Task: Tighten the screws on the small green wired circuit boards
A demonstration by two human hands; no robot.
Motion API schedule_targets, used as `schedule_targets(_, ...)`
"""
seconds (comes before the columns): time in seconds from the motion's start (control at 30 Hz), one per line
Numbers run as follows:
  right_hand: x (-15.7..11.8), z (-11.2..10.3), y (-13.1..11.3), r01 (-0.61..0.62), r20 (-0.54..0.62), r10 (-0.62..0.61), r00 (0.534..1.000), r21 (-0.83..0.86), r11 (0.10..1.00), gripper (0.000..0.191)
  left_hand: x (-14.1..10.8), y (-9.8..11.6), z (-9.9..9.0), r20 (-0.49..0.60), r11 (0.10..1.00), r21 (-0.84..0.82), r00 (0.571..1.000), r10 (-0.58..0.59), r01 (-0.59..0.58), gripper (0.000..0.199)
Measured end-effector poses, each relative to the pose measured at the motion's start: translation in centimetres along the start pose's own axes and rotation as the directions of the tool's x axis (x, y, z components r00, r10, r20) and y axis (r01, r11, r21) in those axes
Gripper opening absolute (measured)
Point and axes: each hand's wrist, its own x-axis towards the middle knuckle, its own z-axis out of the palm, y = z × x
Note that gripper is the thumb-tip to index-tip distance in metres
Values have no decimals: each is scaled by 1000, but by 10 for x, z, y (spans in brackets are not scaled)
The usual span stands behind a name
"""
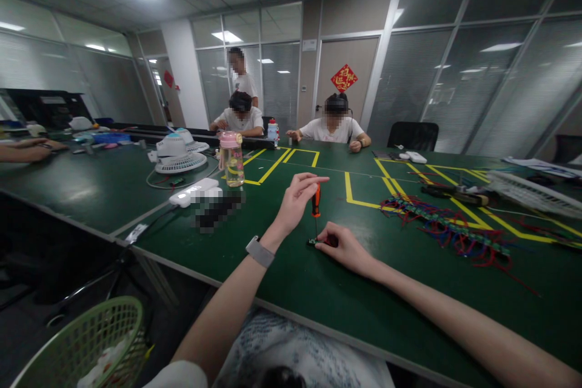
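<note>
**Screwdriver held upright over a small part on the green table**

Head view: the person's left hand (296,197) is raised above the green table (318,291), its fingers pinched around the top of a small screwdriver (316,201) with an orange and black handle. The tool stands upright, its thin shaft pointing down to a small dark part (313,242) that lies on the table. A grey watch (260,251) sits on the left wrist. The right hand (345,247) rests on the table just beside the shaft, fingers curled and pressing the small part in place; most of the part is hidden under the fingertips, so its shape cannot be told.

To the right, well apart from the hands, a long bundle of red and blue wires (448,230) lies across the yellow floor-tape lines. To the left stand a clear water bottle (231,159) with a pink lid, a white desk fan (175,154) lying flat, and a white power strip (193,191). A green mesh basket (86,342) stands at lower left, below the table edge. Across the table two seated people rest their hands on the surface, with a third person standing behind them.
</note>
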Motion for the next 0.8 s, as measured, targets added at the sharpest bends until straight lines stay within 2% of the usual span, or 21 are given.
schedule_targets(0.1, 0, 0, 0, -2, 1, 2, 1000, -2, 1000, 8, 1, -2, 1, 88, 972, -221, 994, -66, 85, 32)
schedule_targets(0.17, 0, 1, 1, -2, 2, 2, 1000, -2, 1000, 8, 0, -2, 2, 109, 950, -280, 988, -111, 137, 35)
schedule_targets(0.3, 0, 1, 2, 8, 0, -8, 1000, 8, 1000, 7, 0, 1, 2, -5, 988, -118, 995, -104, 103, 30)
schedule_targets(0.37, 0, 1, 2, 10, -1, -10, 1000, 10, 1000, 7, 0, 2, 1, -26, 996, -56, 997, -75, 73, 25)
schedule_targets(0.43, 0, 1, 3, 9, -1, -9, 1000, 10, 1000, 7, 0, 2, 1, -2, 993, -93, 998, -66, 65, 25)
schedule_targets(0.57, 0, 1, 3, 6, -6, -6, 1000, 13, 1000, 7, 0, 0, 1, 70, 957, -253, 990, -125, 139, 31)
schedule_targets(0.7, 1, 1, 1, 6, -2, -6, 1000, 12, 1000, 7, 1, -2, 0, -28, 993, -86, 996, -81, 79, 24)
schedule_targets(0.73, 0, 1, 1, 5, -3, -5, 1000, 10, 1000, 7, 1, -2, 0, -30, 995, -73, 997, -70, 68, 24)
schedule_targets(0.8, 0, 1, 0, 1, -5, -1, 1000, 5, 1000, 7, 1, -3, 0, 9, 986, -149, 997, -77, 77, 27)
